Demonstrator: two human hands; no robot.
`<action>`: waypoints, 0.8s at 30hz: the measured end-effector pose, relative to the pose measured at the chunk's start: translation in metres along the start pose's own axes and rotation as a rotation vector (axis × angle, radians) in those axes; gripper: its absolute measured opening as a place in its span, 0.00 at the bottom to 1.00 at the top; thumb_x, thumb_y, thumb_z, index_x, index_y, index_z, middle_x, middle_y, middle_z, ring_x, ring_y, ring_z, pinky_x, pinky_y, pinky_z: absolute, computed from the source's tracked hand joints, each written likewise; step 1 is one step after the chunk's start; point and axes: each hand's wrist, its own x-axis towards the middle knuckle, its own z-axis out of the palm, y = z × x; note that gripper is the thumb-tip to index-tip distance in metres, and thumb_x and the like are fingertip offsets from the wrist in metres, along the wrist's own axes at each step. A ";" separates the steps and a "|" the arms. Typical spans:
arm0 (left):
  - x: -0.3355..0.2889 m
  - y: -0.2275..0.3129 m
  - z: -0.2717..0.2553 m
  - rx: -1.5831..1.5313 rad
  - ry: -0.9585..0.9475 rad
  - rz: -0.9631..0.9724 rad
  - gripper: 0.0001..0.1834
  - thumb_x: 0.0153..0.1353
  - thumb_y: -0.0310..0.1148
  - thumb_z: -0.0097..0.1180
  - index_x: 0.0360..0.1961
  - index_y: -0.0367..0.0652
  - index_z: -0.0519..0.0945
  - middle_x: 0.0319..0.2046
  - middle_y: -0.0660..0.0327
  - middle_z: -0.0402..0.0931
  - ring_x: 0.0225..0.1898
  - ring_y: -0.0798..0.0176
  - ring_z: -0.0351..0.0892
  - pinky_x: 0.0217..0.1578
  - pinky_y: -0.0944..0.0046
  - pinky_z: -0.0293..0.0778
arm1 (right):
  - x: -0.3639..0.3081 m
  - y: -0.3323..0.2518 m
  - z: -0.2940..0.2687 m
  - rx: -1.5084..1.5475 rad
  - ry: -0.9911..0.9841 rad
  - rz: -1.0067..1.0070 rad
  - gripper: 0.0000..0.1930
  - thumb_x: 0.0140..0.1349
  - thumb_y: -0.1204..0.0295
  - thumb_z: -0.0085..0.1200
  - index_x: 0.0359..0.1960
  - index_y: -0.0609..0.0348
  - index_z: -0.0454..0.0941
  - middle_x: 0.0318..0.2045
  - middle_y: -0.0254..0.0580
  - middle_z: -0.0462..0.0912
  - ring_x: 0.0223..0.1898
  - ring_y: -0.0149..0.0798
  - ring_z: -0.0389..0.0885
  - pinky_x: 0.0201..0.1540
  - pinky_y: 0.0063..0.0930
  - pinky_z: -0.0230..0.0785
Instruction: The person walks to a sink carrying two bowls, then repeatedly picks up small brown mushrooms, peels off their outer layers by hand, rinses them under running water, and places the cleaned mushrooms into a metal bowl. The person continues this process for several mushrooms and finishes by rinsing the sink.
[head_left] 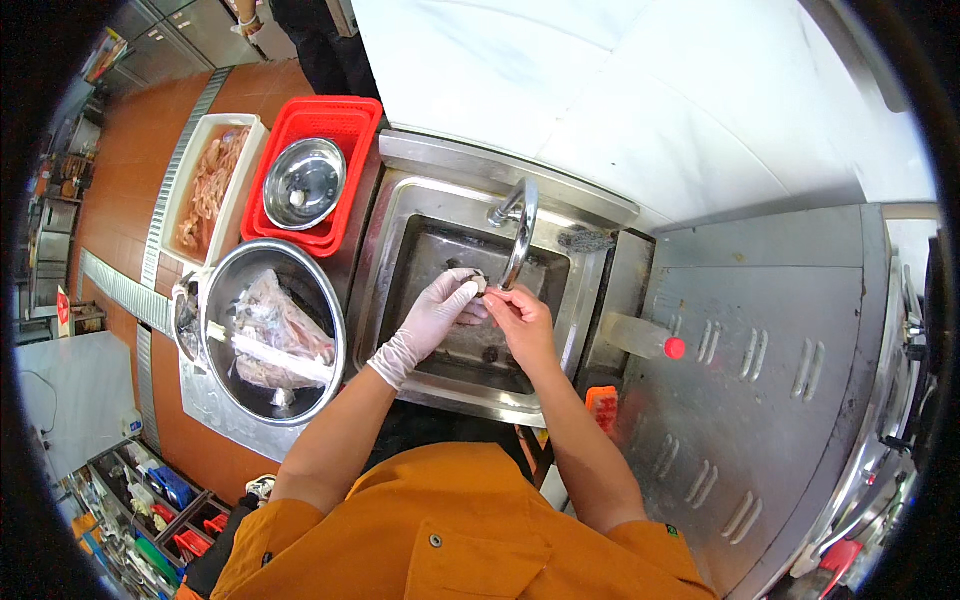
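Over the steel sink (400, 215), my two hands meet just in front of the curved chrome faucet (525, 230). My left hand (436, 318), in a thin white glove, is closed on a small dark-and-white piece (479, 283) whose kind I cannot make out. My bare right hand (524, 325) pinches at the same piece from the other side, its fingertips touching it. Fingers hide most of the piece. Dark bits lie on the sink's bottom. Whether water runs from the faucet is not visible.
Left of the sink, a large steel bowl (335, 350) holds a big pale, fleshy piece. Beyond it, red baskets (360, 125) carry a smaller steel bowl (325, 165); a white tub (170, 225) holds meat pieces in liquid. A clear bottle (635, 335) and orange brush (601, 408) sit right.
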 end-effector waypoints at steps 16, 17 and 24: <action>-0.009 0.022 0.010 0.263 -0.058 -0.056 0.19 0.77 0.45 0.57 0.53 0.40 0.86 0.33 0.66 0.82 0.30 0.74 0.78 0.33 0.72 0.75 | 0.003 -0.022 -0.016 -0.190 -0.206 -0.110 0.30 0.61 0.77 0.70 0.67 0.50 0.79 0.41 0.28 0.81 0.36 0.24 0.75 0.42 0.21 0.72; -0.008 0.023 0.008 0.207 -0.061 -0.100 0.19 0.76 0.44 0.57 0.53 0.40 0.86 0.35 0.64 0.84 0.31 0.73 0.81 0.35 0.72 0.77 | 0.004 -0.022 -0.017 -0.197 -0.213 -0.087 0.30 0.60 0.75 0.71 0.66 0.49 0.80 0.39 0.31 0.80 0.35 0.27 0.76 0.41 0.24 0.72; -0.014 0.028 0.012 0.054 -0.013 -0.097 0.18 0.76 0.41 0.58 0.55 0.37 0.85 0.42 0.61 0.87 0.42 0.67 0.87 0.47 0.65 0.85 | 0.011 -0.023 -0.019 -0.328 -0.190 -0.121 0.29 0.59 0.77 0.71 0.64 0.51 0.81 0.37 0.31 0.80 0.34 0.26 0.76 0.41 0.24 0.73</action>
